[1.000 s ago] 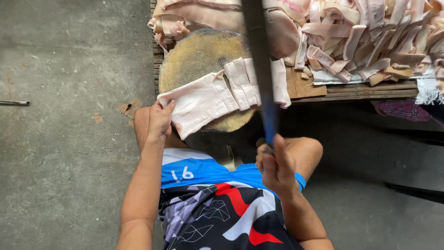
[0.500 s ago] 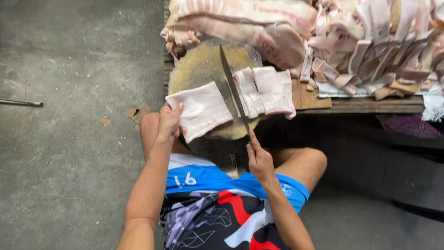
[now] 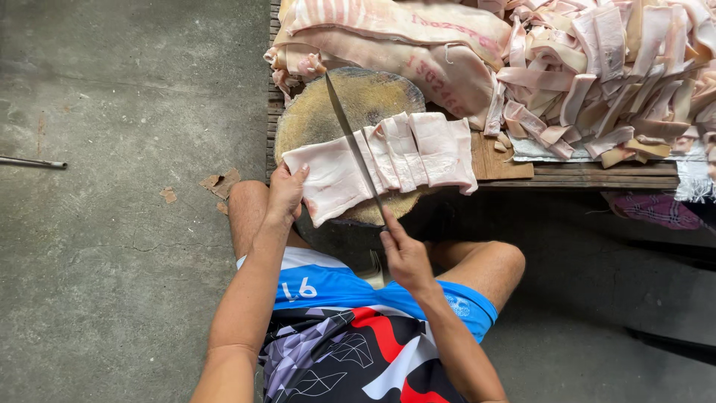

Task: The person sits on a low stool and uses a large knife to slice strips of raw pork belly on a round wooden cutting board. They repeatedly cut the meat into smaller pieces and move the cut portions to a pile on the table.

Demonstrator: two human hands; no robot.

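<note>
A pale pink slab of pork (image 3: 328, 179) lies across a round wooden chopping block (image 3: 358, 101), with several cut strips (image 3: 421, 149) beside it on the right. My left hand (image 3: 286, 192) presses the slab's left end at the block's near edge. My right hand (image 3: 405, 256) grips the handle of a long knife (image 3: 350, 142). Its blade lies down across the slab, between the uncut part and the strips.
Large pork slabs (image 3: 418, 45) and a heap of cut strips (image 3: 611, 75) cover a low wooden pallet (image 3: 597, 175) behind and right of the block. My bare knees flank the block. Bare concrete floor (image 3: 112, 224) lies left, with a metal rod (image 3: 33, 161) and cardboard scraps (image 3: 220, 183).
The knife, raised high a second ago, has come down onto the slab. My right hand dropped with it towards the block. My left hand stays on the slab's left end.
</note>
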